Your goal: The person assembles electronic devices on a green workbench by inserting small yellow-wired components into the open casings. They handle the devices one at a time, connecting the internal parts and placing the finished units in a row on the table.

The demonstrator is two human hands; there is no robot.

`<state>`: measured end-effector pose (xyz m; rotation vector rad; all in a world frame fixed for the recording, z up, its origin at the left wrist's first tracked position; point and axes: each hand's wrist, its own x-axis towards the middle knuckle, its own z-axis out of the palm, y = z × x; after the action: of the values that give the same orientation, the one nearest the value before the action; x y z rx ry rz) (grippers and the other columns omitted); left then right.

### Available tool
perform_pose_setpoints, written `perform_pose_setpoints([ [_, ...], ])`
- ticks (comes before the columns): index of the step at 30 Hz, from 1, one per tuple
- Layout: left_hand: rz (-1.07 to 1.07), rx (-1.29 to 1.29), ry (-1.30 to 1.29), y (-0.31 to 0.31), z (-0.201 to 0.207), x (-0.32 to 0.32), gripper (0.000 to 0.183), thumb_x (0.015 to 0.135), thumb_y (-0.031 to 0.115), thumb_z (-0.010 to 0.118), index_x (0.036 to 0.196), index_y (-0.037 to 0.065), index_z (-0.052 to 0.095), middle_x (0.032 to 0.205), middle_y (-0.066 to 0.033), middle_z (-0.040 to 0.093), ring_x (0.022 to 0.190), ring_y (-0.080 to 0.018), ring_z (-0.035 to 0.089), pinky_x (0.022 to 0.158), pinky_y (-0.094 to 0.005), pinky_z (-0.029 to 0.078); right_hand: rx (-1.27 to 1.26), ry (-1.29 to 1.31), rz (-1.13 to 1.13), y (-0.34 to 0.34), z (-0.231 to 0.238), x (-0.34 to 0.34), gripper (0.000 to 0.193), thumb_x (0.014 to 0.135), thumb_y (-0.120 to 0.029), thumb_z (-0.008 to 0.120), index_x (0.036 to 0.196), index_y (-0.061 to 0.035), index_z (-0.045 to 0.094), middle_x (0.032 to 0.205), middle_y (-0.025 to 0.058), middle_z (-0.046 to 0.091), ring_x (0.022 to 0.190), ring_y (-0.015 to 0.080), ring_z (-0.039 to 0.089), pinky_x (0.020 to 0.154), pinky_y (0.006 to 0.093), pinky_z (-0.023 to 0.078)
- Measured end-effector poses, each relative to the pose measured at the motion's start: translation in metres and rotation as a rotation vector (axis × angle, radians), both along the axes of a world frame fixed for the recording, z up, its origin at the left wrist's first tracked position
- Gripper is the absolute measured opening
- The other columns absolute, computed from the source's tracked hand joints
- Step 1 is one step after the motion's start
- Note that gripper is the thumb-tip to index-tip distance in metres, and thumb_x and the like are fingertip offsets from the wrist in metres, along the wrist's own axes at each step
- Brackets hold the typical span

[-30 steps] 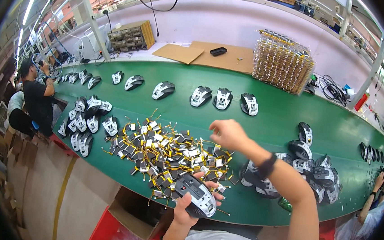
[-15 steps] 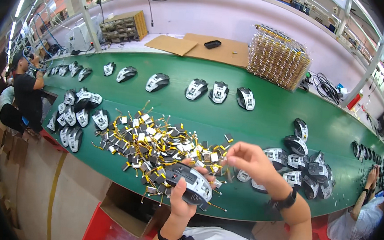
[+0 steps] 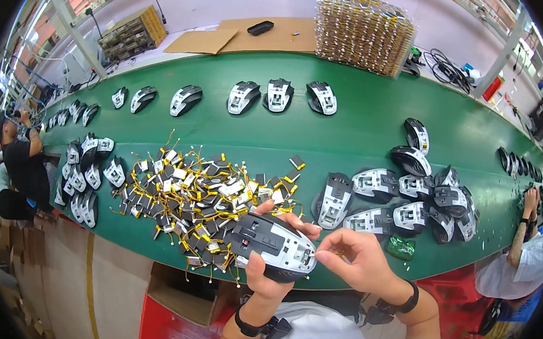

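Observation:
My left hand [image 3: 267,282] is wrapped round a black-and-grey computer mouse [image 3: 269,244], thumb on the near side and fingers on the far side. Openings in its upper shell show inner parts. At the right end of this mouse, my right hand [image 3: 361,261] has thumb and forefinger pinched by an opening; whatever lies between the fingertips is too small to make out. Just beyond the held mouse spreads a heap of small flat battery packs [image 3: 196,195] with yellow tape and thin wires. Another open-shelled mouse [image 3: 334,201] lies beyond my right hand.
More mice [image 3: 414,216] are piled on the right and another cluster [image 3: 86,171] sits left. A spaced row of mice [image 3: 186,101] lies along the green bench [image 3: 224,124]. A green packet [image 3: 400,247] is near the front edge. Stacked trays [image 3: 362,36] stand behind; co-workers sit at both ends.
My right hand has come down from above the bench to the right end of the mouse. The left hand keeps its hold, and the head view has shifted.

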<state>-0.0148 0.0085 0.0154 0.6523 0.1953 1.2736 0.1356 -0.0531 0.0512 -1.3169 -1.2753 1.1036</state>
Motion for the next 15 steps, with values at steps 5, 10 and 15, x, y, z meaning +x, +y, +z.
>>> perform_pose_setpoints([
  [5,-0.018,-0.003,0.017,-0.001,-0.001,0.004,0.082,0.085,0.059,0.057,0.144,0.008,0.03,0.11,-0.0173,0.056,0.097,-0.0357,0.063,0.086,-0.0471,0.053,-0.071,-0.082,0.085,-0.001,0.006,0.012,0.016,0.09,-0.015,0.07,0.092,0.001,0.068,0.072,0.003,0.066,0.063,0.0053,0.057,0.058,0.0235,0.047],
  [10,-0.012,0.022,0.007,-0.002,0.0,-0.006,0.085,0.083,0.054,0.063,0.144,0.009,0.026,0.112,-0.0174,0.055,0.1,-0.0364,0.062,0.089,-0.0479,0.051,-0.202,-0.03,0.217,0.006,0.016,0.019,0.02,0.092,-0.018,0.069,0.094,0.001,0.069,0.075,0.0011,0.066,0.065,0.0048,0.056,0.059,0.0227,0.046],
  [15,0.021,0.033,0.031,-0.002,0.0,-0.002,0.082,0.086,0.059,0.057,0.144,0.007,0.029,0.107,-0.0179,0.056,0.096,-0.0351,0.063,0.085,-0.0465,0.053,-0.386,0.247,0.221,0.005,0.014,0.024,0.023,0.092,-0.022,0.069,0.095,0.0004,0.069,0.081,-0.0028,0.067,0.071,0.0031,0.056,0.063,0.0219,0.047],
])
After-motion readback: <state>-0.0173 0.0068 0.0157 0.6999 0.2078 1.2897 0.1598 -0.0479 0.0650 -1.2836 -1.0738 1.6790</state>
